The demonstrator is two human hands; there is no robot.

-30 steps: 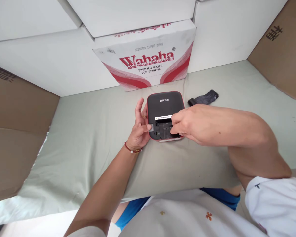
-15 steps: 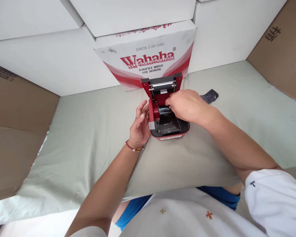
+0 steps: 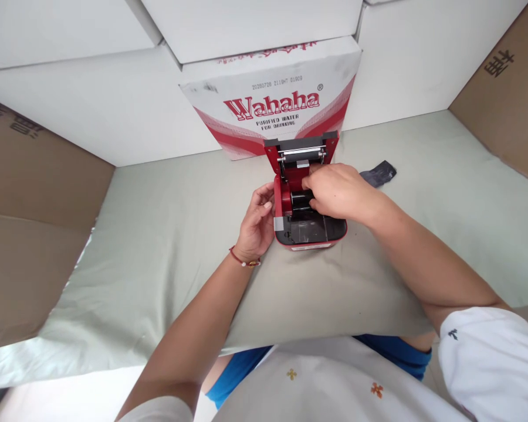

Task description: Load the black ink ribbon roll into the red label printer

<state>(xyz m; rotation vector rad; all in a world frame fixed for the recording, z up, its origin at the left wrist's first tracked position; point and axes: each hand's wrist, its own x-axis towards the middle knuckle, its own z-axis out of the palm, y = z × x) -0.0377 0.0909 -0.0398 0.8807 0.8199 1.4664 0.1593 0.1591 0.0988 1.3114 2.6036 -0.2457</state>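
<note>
A small red and black printer (image 3: 311,232) stands on the cloth with its lid (image 3: 301,153) raised. Inside its bay lies a glossy black roll (image 3: 300,201). My right hand (image 3: 341,190) reaches in from the right, its fingers curled round the roll's right end; the fingertips are partly hidden. Against the printer's left wall rests my left hand (image 3: 257,223), thumb apart and fingers loosely bent, their tips partly out of sight behind the wall. A clear film seems to lie over the black front plate.
A crumpled dark strip (image 3: 379,174) lies right of the printer. Behind stands a Wahaha water carton (image 3: 273,88) among white boxes (image 3: 400,64). Brown cartons (image 3: 39,217) flank the greenish cloth (image 3: 171,234) at left and right.
The view has shifted slightly. My right fingers have settled lower on the black roll, and my left fingers have drawn closer along the printer's side. The clear film at the front looks flatter.
</note>
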